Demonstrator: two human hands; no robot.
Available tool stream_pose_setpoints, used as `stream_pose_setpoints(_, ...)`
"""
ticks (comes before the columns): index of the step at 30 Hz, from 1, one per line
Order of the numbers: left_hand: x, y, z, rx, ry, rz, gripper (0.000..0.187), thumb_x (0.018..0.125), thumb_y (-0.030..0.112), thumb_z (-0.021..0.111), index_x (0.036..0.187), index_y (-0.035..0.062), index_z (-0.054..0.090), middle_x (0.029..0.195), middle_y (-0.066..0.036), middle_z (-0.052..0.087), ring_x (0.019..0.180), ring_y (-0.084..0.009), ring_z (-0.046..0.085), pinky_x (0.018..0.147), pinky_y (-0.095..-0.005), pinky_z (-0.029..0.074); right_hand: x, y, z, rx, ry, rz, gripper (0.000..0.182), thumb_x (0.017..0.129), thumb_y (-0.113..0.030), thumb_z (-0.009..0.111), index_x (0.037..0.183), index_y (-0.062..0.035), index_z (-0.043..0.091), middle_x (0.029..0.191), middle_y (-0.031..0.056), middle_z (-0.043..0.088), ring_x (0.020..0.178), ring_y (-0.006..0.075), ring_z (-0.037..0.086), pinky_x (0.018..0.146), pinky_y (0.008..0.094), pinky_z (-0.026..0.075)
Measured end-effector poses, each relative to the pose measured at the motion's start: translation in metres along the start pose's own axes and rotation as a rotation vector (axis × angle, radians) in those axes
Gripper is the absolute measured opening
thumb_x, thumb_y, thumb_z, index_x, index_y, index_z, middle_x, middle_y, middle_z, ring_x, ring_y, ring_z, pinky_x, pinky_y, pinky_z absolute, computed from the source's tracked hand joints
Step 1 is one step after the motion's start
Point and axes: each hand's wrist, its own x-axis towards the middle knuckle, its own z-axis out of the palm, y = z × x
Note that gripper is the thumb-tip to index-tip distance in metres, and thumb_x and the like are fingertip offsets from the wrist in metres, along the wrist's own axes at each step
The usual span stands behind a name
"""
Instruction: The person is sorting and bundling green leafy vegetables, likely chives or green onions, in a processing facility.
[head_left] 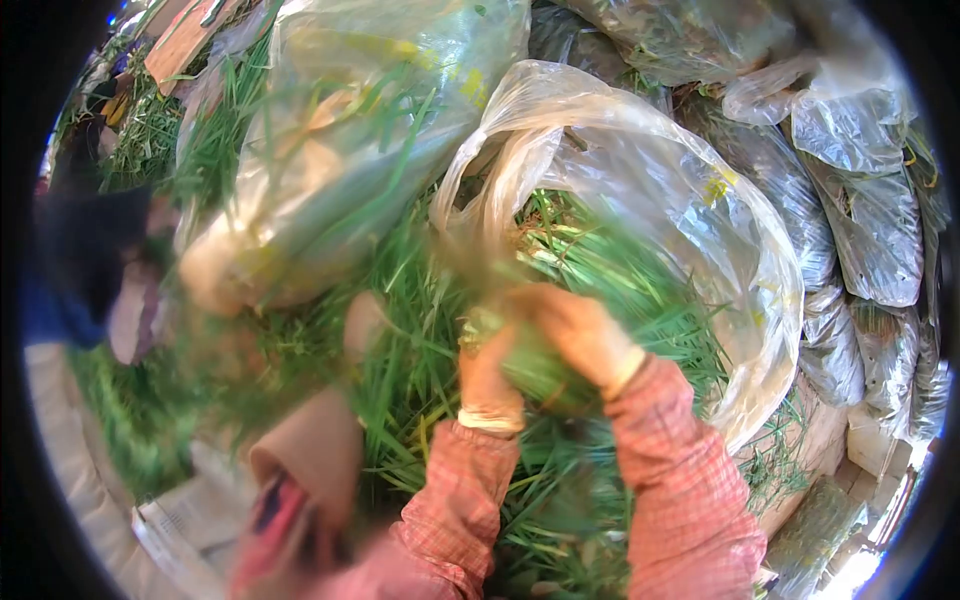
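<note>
My left hand (pixel 489 378) and my right hand (pixel 580 332) are close together in the middle of the view, in light gloves and orange checked sleeves. Between them is a bunch of long thin greens (pixel 540 372), like chives, blurred by motion. Fingers of both hands curl round this bunch. Just beyond, a clear plastic bag (pixel 745 260) stands open with its rim spread. Inside it lie more greens (pixel 610 250), their pale stem ends towards the left. Loose greens (pixel 400 370) spread under and beside my left hand.
Several filled clear bags (pixel 860 220) are stacked at the right. Another large clear bag (pixel 370 120) lies at the upper left with greens over it. A person's dark sleeve (pixel 90 250) shows at the far left. A blurred brownish shape (pixel 310 450) stands at the lower left.
</note>
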Motion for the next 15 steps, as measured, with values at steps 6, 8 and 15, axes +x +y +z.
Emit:
stream_pose_setpoints(6,-0.013,0.023,-0.018,0.02,-0.045,0.028,0.03,0.078,0.002,0.058,0.108,0.0006,0.055,0.101,-0.009,0.059,0.091,-0.0229,0.057,0.079,-0.0366,0.046,0.027,0.035,0.013,-0.548,-0.136,0.044,0.034,0.078,-0.015,0.05,0.112,-0.0126,0.055,0.085,0.0177,0.062,0.07,0.0383,0.059,0.066,0.0415,0.05)
stream_pose_setpoints(8,-0.023,0.056,-0.027,0.033,-0.105,0.189,0.035,0.08,0.006,0.058,0.114,0.0008,0.05,0.11,-0.013,0.056,0.098,-0.025,0.054,0.084,-0.04,0.043,0.026,0.043,0.008,-0.441,-0.064,0.095,0.039,0.076,-0.015,0.051,0.116,-0.0143,0.053,0.09,0.0197,0.059,0.075,0.0386,0.058,0.072,0.043,0.049)
stream_pose_setpoints(15,-0.139,0.233,0.042,0.056,-0.831,0.838,0.027,0.086,0.02,0.049,0.108,0.0045,0.05,0.102,-0.015,0.056,0.097,-0.0282,0.054,0.087,-0.0416,0.045,-0.018,0.027,-0.035,0.056,0.388,0.253,0.044,0.08,-0.02,0.055,0.121,-0.0055,0.05,0.113,0.0184,0.056,0.098,0.0298,0.056,0.086,0.0389,0.043)
